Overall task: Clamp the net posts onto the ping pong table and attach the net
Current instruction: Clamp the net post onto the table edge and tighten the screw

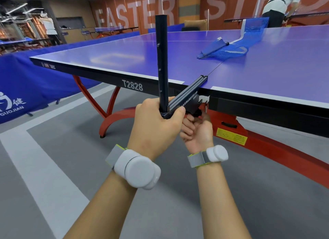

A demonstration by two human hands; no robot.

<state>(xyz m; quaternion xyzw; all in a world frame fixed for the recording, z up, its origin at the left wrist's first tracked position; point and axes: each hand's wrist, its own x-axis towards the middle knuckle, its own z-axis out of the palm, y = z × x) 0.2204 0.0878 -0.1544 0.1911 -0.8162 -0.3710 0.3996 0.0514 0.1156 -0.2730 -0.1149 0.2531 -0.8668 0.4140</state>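
While our left hand (156,121) grips the net post (162,60) upright w/ its arm over the table (124,60) edge, right hand (195,130) pinches the clamp knob (195,112) underneath; net (229,49) lies further in.

A blue barrier (26,82) is standing far left; a person (277,9) is bending over another table (302,15) far right.
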